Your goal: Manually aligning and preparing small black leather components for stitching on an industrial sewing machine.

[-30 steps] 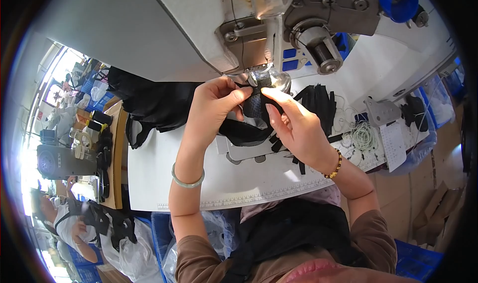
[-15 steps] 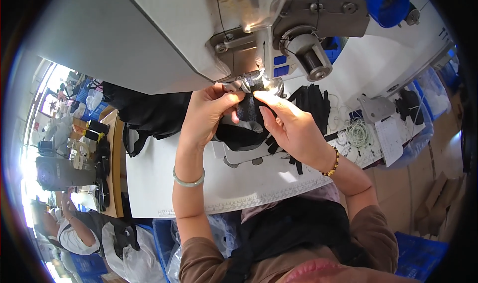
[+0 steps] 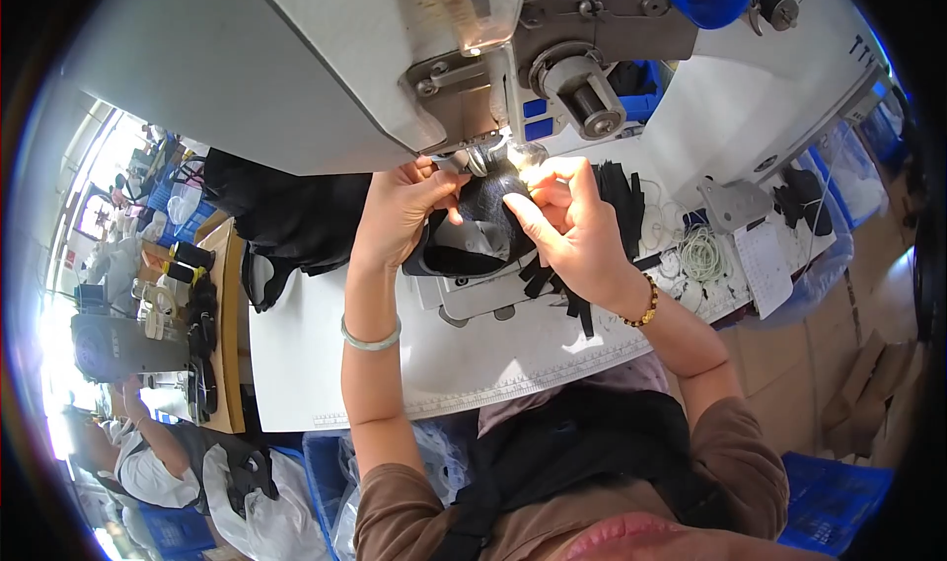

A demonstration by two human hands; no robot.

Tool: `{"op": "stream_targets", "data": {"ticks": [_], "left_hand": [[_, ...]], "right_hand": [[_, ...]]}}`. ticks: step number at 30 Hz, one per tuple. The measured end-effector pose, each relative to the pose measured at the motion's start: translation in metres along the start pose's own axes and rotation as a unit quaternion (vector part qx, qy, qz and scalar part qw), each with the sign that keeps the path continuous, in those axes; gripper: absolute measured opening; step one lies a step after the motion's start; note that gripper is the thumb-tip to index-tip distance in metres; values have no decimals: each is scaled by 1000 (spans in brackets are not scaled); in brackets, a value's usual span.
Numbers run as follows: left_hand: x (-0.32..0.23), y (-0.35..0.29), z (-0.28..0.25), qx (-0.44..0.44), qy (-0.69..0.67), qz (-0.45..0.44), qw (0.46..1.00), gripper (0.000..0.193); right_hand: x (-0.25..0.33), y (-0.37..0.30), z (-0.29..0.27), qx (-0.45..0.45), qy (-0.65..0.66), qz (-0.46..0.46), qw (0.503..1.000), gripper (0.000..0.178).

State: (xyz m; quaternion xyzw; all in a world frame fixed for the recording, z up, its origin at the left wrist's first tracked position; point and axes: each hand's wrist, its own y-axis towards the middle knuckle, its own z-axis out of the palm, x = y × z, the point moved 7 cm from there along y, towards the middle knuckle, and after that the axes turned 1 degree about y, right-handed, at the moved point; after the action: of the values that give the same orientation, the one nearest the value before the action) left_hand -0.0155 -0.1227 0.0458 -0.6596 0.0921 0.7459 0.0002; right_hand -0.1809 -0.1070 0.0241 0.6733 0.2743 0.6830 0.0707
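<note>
A black fabric piece (image 3: 490,203), curved into a loop, lies at the needle area of a sewing machine (image 3: 462,102). My left hand (image 3: 400,211), with a pale bangle on the wrist, pinches the fabric's left edge close to the presser foot. On the other side my right hand (image 3: 577,230), wearing a beaded bracelet, has thumb and bent fingers closed at the fabric's right edge. The machine's lamp lights the spot between my fingertips. The needle tip itself is hard to make out.
Black strips (image 3: 619,201) lie right of my right hand, beside a coil of pale cord (image 3: 700,255) and a paper sheet (image 3: 763,265). Black cloth (image 3: 286,206) is heaped at the left. A ruler strip (image 3: 473,398) edges the white table. Another person (image 3: 148,452) sits far left.
My right hand has shifted from the front of the fabric to its right edge, fingers curling more. The fabric spreads wider between my hands. The view has shifted slightly.
</note>
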Motion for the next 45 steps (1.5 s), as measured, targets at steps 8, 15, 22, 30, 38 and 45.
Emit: {"op": "stream_targets", "data": {"ticks": [8, 15, 22, 30, 38, 45], "left_hand": [[7, 5, -11, -37, -1, 17, 999, 5], [2, 1, -4, 4, 10, -13, 1000, 9], [5, -1, -4, 6, 6, -32, 999, 12], [9, 0, -6, -25, -3, -28, 999, 9], [-6, -45, -11, 50, 159, -58, 984, 15], [-36, -134, -32, 13, 265, -25, 964, 26]], "right_hand": [[1, 3, -4, -25, 32, -49, 998, 29], [3, -2, -5, 41, 43, -17, 998, 25], [3, -4, -5, 32, 52, -47, 997, 23], [7, -4, -20, -32, -73, -121, 989, 26], [72, -4, 9, 26, -177, -315, 932, 18], [63, -11, 96, 391, -110, -71, 911, 19]]}}
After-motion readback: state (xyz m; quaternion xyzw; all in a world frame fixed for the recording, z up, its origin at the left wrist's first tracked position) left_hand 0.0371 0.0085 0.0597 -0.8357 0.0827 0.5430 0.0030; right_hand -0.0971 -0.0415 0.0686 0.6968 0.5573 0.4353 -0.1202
